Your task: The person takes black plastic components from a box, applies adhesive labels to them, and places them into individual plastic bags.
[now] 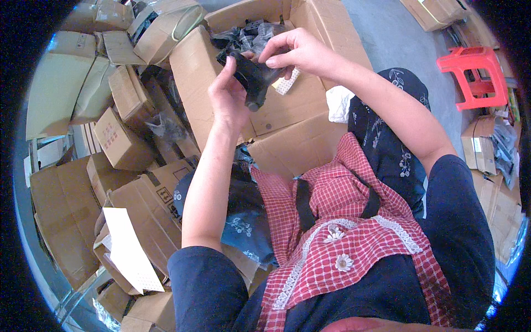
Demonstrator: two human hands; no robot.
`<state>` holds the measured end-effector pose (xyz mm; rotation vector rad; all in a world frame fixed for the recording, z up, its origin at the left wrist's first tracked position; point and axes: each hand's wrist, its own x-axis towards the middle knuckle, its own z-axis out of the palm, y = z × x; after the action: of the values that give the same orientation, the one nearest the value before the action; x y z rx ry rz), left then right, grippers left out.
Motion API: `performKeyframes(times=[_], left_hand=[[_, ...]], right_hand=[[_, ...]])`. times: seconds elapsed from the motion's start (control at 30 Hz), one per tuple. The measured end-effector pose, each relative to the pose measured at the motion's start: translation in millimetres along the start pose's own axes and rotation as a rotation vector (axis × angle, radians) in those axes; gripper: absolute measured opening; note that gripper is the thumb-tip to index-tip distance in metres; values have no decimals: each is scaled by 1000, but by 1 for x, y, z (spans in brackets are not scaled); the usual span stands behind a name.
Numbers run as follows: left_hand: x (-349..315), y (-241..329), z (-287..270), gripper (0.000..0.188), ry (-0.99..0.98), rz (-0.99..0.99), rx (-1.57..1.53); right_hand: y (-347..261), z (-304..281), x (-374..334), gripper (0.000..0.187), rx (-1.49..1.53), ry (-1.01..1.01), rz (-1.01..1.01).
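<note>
Handling the black part (pixel 252 78) seems the step: left hand (pixel 228 98) grips it; right hand (pixel 303 52) bunches its fingers beside it, hold unclear. Next likely needs steady left support.

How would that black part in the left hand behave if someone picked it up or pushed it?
The black part is probably stiff: its end juts past the left hand without visibly sagging. If pushed along a flat surface, it might rock or swivel rather than roll evenly, given its irregular outline. Its weight is hard to judge.
</note>
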<state>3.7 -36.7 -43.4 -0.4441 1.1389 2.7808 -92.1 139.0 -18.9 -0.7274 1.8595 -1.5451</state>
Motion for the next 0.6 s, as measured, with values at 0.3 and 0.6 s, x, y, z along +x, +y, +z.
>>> performKeyframes(times=[0.3,0.6], left_hand=[[-3,1,2,66,-36,-209,-83],[1,-2,5,81,16,-255,-39]], right_hand=[[-14,12,-8,15,-211,81,22],[-8,0,1,15,-134,87,26]])
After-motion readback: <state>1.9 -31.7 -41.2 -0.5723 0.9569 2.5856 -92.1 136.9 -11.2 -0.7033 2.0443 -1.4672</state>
